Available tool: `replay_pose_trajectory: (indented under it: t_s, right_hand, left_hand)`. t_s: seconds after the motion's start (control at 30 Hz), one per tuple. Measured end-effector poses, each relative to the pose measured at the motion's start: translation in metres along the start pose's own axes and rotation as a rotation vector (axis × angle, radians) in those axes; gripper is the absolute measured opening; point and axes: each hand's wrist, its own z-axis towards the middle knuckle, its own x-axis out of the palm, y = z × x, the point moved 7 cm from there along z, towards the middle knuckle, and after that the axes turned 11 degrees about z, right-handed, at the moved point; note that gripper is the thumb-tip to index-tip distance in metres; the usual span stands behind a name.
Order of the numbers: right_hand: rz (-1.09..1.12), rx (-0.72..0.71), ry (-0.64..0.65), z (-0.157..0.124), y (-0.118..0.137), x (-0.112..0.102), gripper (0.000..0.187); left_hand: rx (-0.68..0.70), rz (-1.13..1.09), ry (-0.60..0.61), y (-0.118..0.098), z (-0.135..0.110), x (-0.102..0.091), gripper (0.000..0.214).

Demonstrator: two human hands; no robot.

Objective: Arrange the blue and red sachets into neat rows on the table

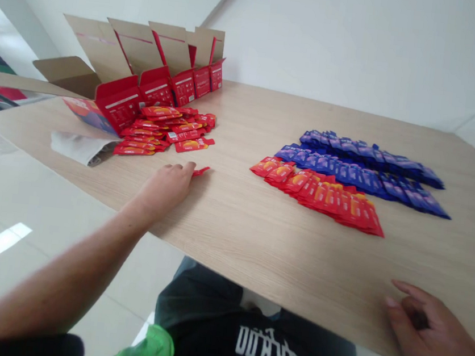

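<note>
Small red foil sachet [201, 171] lies flat on the light wood-grain table [270, 113], its end just beside the fingertips of the left hand [163, 189]. That hand is palm-down, fingers loosely curled and not closed on the sachet; it holds nothing. Right hand [425, 336] sits at the table's near edge, well apart, fingers half curled, nothing visible in its grip. Beyond the left hand, a loose heap of red sachets [161, 132] lies against a row of open red-and-cardboard cartons [157, 86], flaps up. A white paper pouch [80, 147] and a colourful printed leaflet [88, 114] lie beside the heap. To the right, an overlapping line of red sachets [321, 193] runs just beside two overlapping lines of blue sachets [362, 169].
</note>
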Motion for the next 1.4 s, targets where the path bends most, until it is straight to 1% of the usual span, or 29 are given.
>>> replay_pose_trajectory:
  t_s: [0.07,0.13,0.17,0.23,0.27,0.3,0.33,0.37,0.4,0.47,0.53,0.6,0.67,0.73,0.8,0.83,0.87,0.9,0.93,0.97,1.03,1.1,1.17,1.23,1.4]
  right_hand:
    - [-0.018,-0.021,0.038,-0.003,0.014,0.0,0.039]
    - [0.007,-0.045,0.048,-0.008,0.033,0.0,0.04]
    - [0.047,-0.052,0.052,-0.011,0.043,0.002,0.04]
    - [0.178,-0.048,0.104,-0.017,0.065,0.012,0.036]
    - [0.26,-0.046,0.15,-0.019,0.078,0.02,0.035]
    - [0.343,-0.047,0.2,-0.021,0.092,0.028,0.035]
    - [0.423,-0.051,0.263,-0.023,0.107,0.038,0.035]
    - [0.508,-0.064,0.319,-0.024,0.122,0.046,0.036]
    - [0.584,-0.079,0.369,-0.024,0.137,0.053,0.037]
    - [0.688,-0.113,0.434,-0.024,0.162,0.063,0.033]
    - [0.722,-0.132,0.429,-0.021,0.176,0.067,0.028]
    - [0.726,-0.123,0.392,-0.016,0.177,0.066,0.028]
    - [0.703,-0.091,0.355,-0.01,0.165,0.06,0.031]
    - [0.636,-0.028,0.321,0.002,0.139,0.048,0.034]
    - [0.556,0.076,0.251,0.022,0.099,0.027,0.037]
    - [0.53,0.141,0.211,0.035,0.076,0.014,0.038]
    - [0.512,0.2,0.14,0.049,0.053,0.0,0.039]
    - [0.489,0.262,0.071,0.064,0.03,-0.014,0.038]
    - [0.46,0.338,0.029,0.077,0.008,-0.025,0.036]
    - [0.442,0.414,-0.001,0.089,-0.012,-0.034,0.034]
    - [0.427,0.507,0.003,0.11,-0.04,-0.043,0.031]
    - [0.421,0.568,0.044,0.126,-0.058,-0.044,0.03]
    - [0.408,0.615,0.088,0.136,-0.067,-0.041,0.03]
    - [0.385,0.638,0.123,0.145,-0.071,-0.036,0.028]
    - [0.271,0.642,0.177,0.168,-0.071,-0.021,0.022]
  left_hand:
    - [0.011,0.01,0.015,-0.005,-0.004,-0.009,0.038]
    - [0.018,-0.047,0.006,-0.012,-0.009,-0.021,0.037]
    - [0.016,-0.124,-0.008,-0.017,-0.012,-0.027,0.037]
    - [-0.066,-0.379,0.018,-0.032,-0.018,-0.033,0.039]
    - [-0.087,-0.571,0.042,-0.046,-0.022,-0.036,0.042]
    - [-0.075,-0.79,0.078,-0.066,-0.027,-0.038,0.045]
    - [-0.023,-1.022,0.108,-0.092,-0.032,-0.043,0.048]
    - [0.071,-1.221,0.153,-0.123,-0.038,-0.05,0.048]
    - [0.135,-1.35,0.173,-0.151,-0.044,-0.058,0.044]
    - [0.238,-1.476,0.175,-0.202,-0.055,-0.073,0.033]
    - [0.294,-1.542,0.176,-0.241,-0.061,-0.083,0.027]
    - [0.341,-1.556,0.204,-0.266,-0.065,-0.087,0.026]
    - [0.414,-1.54,0.249,-0.278,-0.067,-0.087,0.029]
    - [0.479,-1.514,0.259,-0.275,-0.067,-0.084,0.034]
    - [0.477,-1.476,0.209,-0.257,-0.063,-0.077,0.036]
    - [0.453,-1.438,0.177,-0.244,-0.061,-0.071,0.036]
    - [0.421,-1.386,0.152,-0.23,-0.058,-0.064,0.036]
    - [0.386,-1.323,0.137,-0.215,-0.055,-0.056,0.034]
    - [0.352,-1.253,0.131,-0.2,-0.052,-0.048,0.033]
    - [0.309,-1.185,0.123,-0.184,-0.05,-0.039,0.033]
    - [0.209,-1.086,0.092,-0.154,-0.048,-0.025,0.031]
    - [0.104,-1.056,0.052,-0.131,-0.048,-0.016,0.028]
    - [0.035,-1.058,0.038,-0.118,-0.05,-0.01,0.026]
    - [0.023,-1.063,0.047,-0.116,-0.05,-0.008,0.028]
    - [0.057,-1.045,0.059,-0.123,-0.049,-0.008,0.031]
